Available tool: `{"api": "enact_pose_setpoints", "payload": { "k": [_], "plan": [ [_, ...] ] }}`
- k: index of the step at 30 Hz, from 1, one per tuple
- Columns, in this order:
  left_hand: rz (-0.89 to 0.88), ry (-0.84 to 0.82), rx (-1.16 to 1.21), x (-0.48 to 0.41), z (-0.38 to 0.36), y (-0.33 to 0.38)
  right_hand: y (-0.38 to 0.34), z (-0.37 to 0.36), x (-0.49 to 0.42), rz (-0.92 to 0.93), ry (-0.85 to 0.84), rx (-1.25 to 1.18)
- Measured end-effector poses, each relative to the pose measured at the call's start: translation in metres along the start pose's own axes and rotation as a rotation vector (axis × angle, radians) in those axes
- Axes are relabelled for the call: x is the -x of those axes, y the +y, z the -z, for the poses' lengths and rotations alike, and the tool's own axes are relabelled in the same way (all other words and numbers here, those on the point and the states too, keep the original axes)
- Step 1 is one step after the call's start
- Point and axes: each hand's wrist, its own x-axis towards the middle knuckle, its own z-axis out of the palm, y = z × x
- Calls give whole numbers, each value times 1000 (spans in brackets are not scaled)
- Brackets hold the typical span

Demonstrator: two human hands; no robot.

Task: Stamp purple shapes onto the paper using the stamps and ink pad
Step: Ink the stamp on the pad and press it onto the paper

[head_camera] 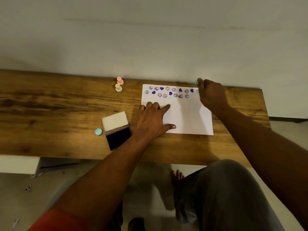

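Note:
A white sheet of paper (185, 115) lies on the wooden table (58, 105), with two rows of purple smileys and hearts along its far edge. My left hand (153, 119) presses flat on the paper's near left part, fingers spread. My right hand (211, 95) is closed around a light blue stamp (196, 82) at the paper's far right corner; only the stamp's top shows. The open ink pad (118, 138) with its dark purple pad and raised white lid sits left of the paper. A pink stamp (120, 80) and a cream stamp (118, 88) stand upright further back.
A light blue round cap (98, 131) lies left of the ink pad. The table's far edge meets a pale wall. My knee in grey trousers (225, 189) and a bare foot (177, 176) show below the near edge. Paper scraps lie on the floor at left.

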Motion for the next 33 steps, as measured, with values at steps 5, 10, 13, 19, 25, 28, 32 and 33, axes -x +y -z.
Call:
{"api": "enact_pose_setpoints", "payload": {
  "k": [5,10,13,19,25,28,32,33],
  "plan": [
    [-12,24,12,5,1,-1,17,16,21,-190,57,-320],
    [-14,92,48,12,12,-4,13,20,39,-210,22,-393],
    [8,117,62,18,20,-11,6,24,45,-193,0,-412],
    [66,156,110,41,28,-46,-17,24,59,-74,-45,-388],
    [176,182,185,72,42,-98,-61,13,79,-139,-160,-544],
    [236,200,248,87,52,-137,-93,11,88,-119,-247,-775],
    [298,122,305,111,59,-182,-139,7,98,-16,-339,-917],
    [295,80,321,118,58,-191,-151,5,101,9,-359,-931]
  ]
}}
